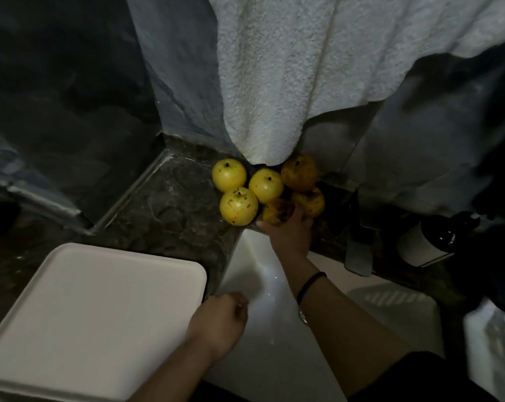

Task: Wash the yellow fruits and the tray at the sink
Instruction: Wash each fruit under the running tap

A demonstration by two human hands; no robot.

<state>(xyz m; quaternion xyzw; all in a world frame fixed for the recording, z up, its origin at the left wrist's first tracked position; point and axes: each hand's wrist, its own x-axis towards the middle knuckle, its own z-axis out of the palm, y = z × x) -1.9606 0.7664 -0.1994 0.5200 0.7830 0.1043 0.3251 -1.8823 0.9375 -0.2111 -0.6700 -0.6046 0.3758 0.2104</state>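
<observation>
Head view: six yellow fruits [239, 209] cluster on the dark desk [170, 210] behind the white sink [263, 285]. Right hand [289, 230] clasps one brownish fruit [277, 211]. Left hand [219, 323], loosely curled and empty, hovers beside the white tray [94, 314].

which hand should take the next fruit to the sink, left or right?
Right. The right hand already reaches the fruit pile at the counter's back, fingers on the darker fruits. The left hand hangs over the sink beside the tray, farther from the pile.
</observation>
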